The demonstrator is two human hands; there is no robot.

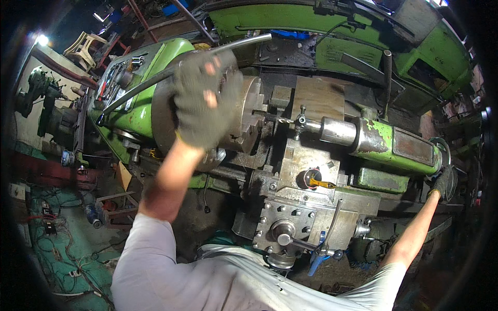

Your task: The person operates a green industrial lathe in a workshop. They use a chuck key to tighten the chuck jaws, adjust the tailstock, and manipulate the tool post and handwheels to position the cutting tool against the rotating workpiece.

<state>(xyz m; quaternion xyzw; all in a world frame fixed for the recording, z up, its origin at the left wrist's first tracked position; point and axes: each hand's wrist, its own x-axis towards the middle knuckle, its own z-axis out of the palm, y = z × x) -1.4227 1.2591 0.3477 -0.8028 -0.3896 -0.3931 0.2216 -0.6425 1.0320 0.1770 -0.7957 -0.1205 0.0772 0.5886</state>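
Note:
My left hand (205, 101), in a worn grey-green glove with bare skin showing through, is raised in front of the large lathe chuck (250, 111) and smeared by motion. A long bent metal bar (137, 92) passes behind it; whether the fingers hold the bar cannot be made out. At the far right, my gloved right hand (443, 182) grips the handwheel (449, 155) of the green tailstock (381, 139). From the tailstock's steel quill (337, 129) a drill bit (282, 120) points toward the chuck, its tip near the jaws.
On the carriage stands a round cup (306, 179) with a yellow-handled brush (324, 183). Nearer me are the square tool post (282, 215) and a lever with a blue grip (317, 259). Tools lie atop the green headstock (111, 83). Another green machine (270, 19) stands behind.

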